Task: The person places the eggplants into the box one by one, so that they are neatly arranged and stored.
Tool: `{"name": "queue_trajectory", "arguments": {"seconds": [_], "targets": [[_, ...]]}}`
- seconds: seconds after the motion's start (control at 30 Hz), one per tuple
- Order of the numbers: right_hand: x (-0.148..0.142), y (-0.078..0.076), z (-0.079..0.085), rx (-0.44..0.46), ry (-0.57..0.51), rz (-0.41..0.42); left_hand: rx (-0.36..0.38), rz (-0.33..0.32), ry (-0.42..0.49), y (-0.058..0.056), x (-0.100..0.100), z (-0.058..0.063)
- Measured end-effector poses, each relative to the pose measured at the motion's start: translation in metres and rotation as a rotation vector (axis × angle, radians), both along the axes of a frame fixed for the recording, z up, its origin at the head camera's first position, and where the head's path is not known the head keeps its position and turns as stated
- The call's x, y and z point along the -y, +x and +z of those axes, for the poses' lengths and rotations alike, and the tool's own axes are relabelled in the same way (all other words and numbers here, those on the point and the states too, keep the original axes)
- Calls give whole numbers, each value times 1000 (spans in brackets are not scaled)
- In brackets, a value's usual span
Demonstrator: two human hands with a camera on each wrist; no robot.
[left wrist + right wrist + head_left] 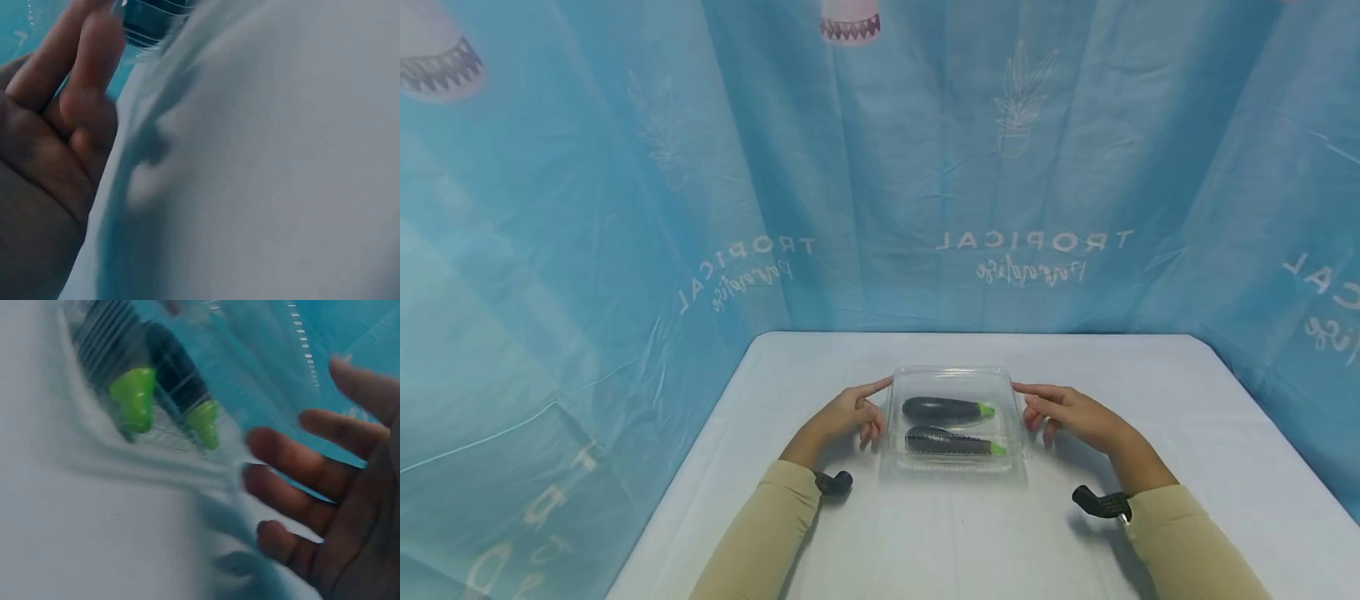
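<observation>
A clear plastic box (951,382) lies on the white table. Inside are two long dark vegetables, one farther back (942,409) and one nearer (947,442), with bright green stem ends pointing right; I cannot tell whether they are eggplants or zucchini. At the box's far left corner, my left hand (850,414) reaches in with its index fingertip at the edge. My right hand (1078,417) mirrors it, index finger stretched to the far right corner. The other fingers bend loosely and hold nothing. In the right wrist view, the green stem (134,400) shows through the plastic.
The white tabletop (955,533) extends around the box on all sides. Blue printed curtains (880,192) hang behind the table and along its left and right sides. A black strap-mounted device (1102,502) sits on each wrist.
</observation>
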State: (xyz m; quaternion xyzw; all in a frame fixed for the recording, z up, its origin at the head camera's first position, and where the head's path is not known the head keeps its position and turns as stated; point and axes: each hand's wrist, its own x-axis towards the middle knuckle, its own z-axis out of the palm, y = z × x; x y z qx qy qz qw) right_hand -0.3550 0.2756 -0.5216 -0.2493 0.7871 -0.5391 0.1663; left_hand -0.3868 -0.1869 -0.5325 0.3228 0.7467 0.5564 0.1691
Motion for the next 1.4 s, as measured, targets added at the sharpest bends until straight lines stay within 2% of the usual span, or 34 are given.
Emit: {"name": "queue_trajectory", "arguments": {"seconds": [0.07,0.17,0.27,0.4,0.83,1.13,1.4], "targets": [[-2,5,5,53,26,107,68,-40,-27,3,-1,3],[2,13,9,111,70,212,146,-43,-68,7,-6,9],[11,20,10,133,103,193,189,-30,-103,11,-11,12],[17,25,8,121,95,139,218,-28,-131,14,-14,13],[23,34,-2,245,-97,93,352,-98,-28,19,-14,5],[27,35,-4,256,-147,91,370,-129,66,19,-12,2],[26,37,0,265,-134,108,379,-92,53,18,-13,-1]]}}
